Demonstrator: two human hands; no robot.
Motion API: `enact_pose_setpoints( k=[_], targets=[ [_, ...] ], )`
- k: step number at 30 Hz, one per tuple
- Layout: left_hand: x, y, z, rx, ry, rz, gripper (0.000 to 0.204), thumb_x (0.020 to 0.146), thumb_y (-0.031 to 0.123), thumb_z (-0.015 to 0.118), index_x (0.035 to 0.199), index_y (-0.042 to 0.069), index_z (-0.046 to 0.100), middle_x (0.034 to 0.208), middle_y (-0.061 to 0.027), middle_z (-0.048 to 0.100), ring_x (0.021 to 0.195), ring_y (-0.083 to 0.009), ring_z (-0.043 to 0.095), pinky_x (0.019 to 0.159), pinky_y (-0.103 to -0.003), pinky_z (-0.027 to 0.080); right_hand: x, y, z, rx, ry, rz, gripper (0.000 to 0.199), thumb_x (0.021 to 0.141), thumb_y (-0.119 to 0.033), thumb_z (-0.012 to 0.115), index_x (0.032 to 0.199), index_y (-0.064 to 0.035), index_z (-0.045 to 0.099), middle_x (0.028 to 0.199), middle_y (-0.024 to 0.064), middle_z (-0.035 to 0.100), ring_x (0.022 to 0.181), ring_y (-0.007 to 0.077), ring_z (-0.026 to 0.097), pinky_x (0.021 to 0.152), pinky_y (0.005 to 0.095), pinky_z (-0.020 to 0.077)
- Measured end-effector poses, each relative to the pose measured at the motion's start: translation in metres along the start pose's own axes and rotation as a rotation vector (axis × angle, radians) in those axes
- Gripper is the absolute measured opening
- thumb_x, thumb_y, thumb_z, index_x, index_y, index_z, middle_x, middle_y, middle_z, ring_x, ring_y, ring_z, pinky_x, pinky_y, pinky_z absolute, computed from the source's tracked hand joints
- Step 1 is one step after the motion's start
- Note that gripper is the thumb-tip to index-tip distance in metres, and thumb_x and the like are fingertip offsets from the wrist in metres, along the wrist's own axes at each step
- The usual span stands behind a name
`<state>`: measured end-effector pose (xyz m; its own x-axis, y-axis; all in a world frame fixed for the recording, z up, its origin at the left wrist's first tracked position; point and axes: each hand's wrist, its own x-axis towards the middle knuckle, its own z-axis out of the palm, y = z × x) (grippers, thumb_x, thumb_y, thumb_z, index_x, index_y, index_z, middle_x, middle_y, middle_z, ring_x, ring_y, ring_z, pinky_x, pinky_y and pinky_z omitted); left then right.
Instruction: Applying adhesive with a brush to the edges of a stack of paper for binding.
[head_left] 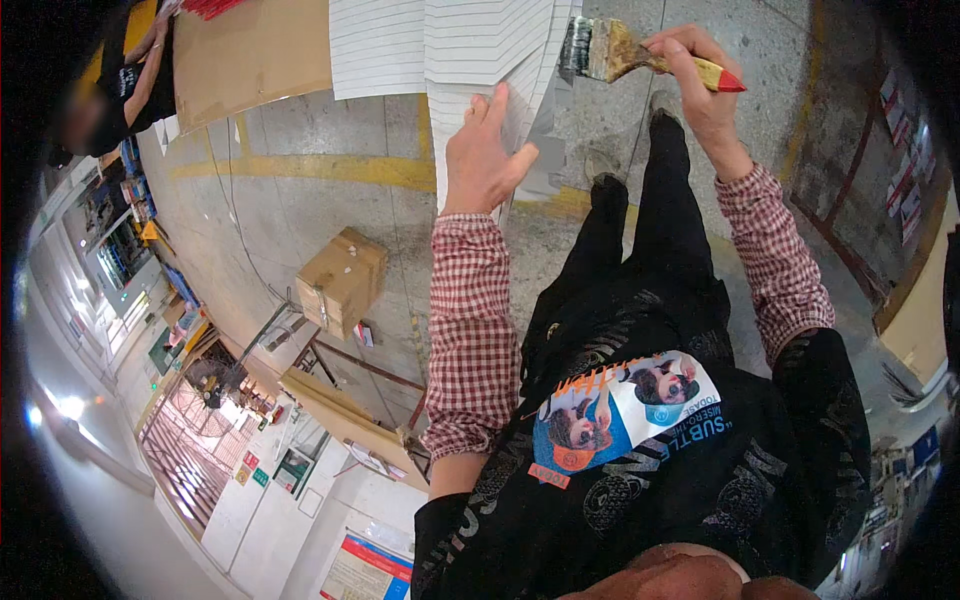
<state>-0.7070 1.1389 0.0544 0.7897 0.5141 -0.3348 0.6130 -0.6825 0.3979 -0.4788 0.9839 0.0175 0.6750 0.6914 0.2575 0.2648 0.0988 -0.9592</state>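
In the head view, the right hand point(700, 80) is clenched around the red-tipped wooden handle of a paintbrush point(625, 55), whose long axis lies nearly level, bristles pointing left toward the white corrugated sheets point(450, 45) and just touching their right edge. The left hand point(485, 155) lies open and flat, fingers spread, pressing on the lower sheet just below and left of the bristles, grasping nothing. A cardboard box point(342, 280) sits on the floor point(300, 200) well apart to the left.

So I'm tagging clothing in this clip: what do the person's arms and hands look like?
Both forearms wear loose red-and-white checked sleeve covers, gathered at wrist and elbow, over black upper sleeves. The left hand and right hand are bare: no gloves, rings or watch visible.
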Motion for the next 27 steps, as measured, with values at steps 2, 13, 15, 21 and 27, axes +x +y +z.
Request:
enact_pose_setpoints(
  k=[2, 13, 15, 21, 27],
  targets=[
    [0.008, 0.002, -0.001, -0.012, 0.026, 0.012, 0.079, 0.070, 0.032, 0.062, 0.140, 0.006, 0.038, 0.131, -0.0355, 0.042, 0.118, -0.0405, 0.050, 0.096, -0.039, 0.043, -0.002, 0.001, 0.002, -0.034, -0.041, 0.021, 0.021, 0.093, -0.013, 0.050, 0.082, 0.0008, 0.063, 0.087, 0.0066, 0.065, 0.078, 0.0120, 0.058, 0.070, 0.0247, 0.0455],
    [0.022, 0.010, 0.008, -0.013, 0.040, -0.018, 0.081, 0.068, 0.034, 0.063, 0.138, 0.003, 0.039, 0.129, -0.0351, 0.044, 0.120, -0.0468, 0.045, 0.093, -0.045, 0.044, 0.005, -0.007, -0.013, -0.026, -0.078, 0.007, 0.022, 0.093, -0.014, 0.050, 0.081, 0.0000, 0.063, 0.085, 0.0062, 0.065, 0.077, 0.0101, 0.057, 0.069, 0.0234, 0.0436],
    [0.020, 0.010, 0.009, 0.048, 0.103, -0.007, 0.078, 0.068, 0.034, 0.062, 0.139, 0.008, 0.040, 0.131, -0.0351, 0.042, 0.119, -0.0422, 0.048, 0.098, -0.040, 0.042, 0.002, -0.006, -0.003, -0.029, -0.094, -0.002, 0.020, 0.091, -0.012, 0.052, 0.080, 0.0003, 0.063, 0.081, 0.0047, 0.064, 0.073, 0.0097, 0.057, 0.066, 0.0235, 0.0442],
    [0.016, 0.005, 0.006, 0.041, 0.030, -0.082, 0.080, 0.068, 0.034, 0.062, 0.141, 0.010, 0.037, 0.134, -0.0347, 0.039, 0.125, -0.0426, 0.043, 0.101, -0.040, 0.039, -0.008, -0.023, -0.004, 0.010, -0.214, 0.026, 0.017, 0.089, -0.009, 0.053, 0.079, 0.0010, 0.062, 0.077, 0.0041, 0.063, 0.071, 0.0100, 0.057, 0.063, 0.0236, 0.0447],
    [0.018, 0.004, 0.005, 0.035, 0.029, -0.113, 0.083, 0.068, 0.034, 0.062, 0.142, 0.010, 0.034, 0.137, -0.0318, 0.037, 0.126, -0.0405, 0.041, 0.099, -0.042, 0.040, 0.008, -0.013, 0.005, 0.010, -0.219, 0.007, 0.017, 0.088, -0.009, 0.054, 0.078, 0.0019, 0.061, 0.078, 0.0055, 0.063, 0.072, 0.0111, 0.057, 0.065, 0.0246, 0.0451]
  ],
)
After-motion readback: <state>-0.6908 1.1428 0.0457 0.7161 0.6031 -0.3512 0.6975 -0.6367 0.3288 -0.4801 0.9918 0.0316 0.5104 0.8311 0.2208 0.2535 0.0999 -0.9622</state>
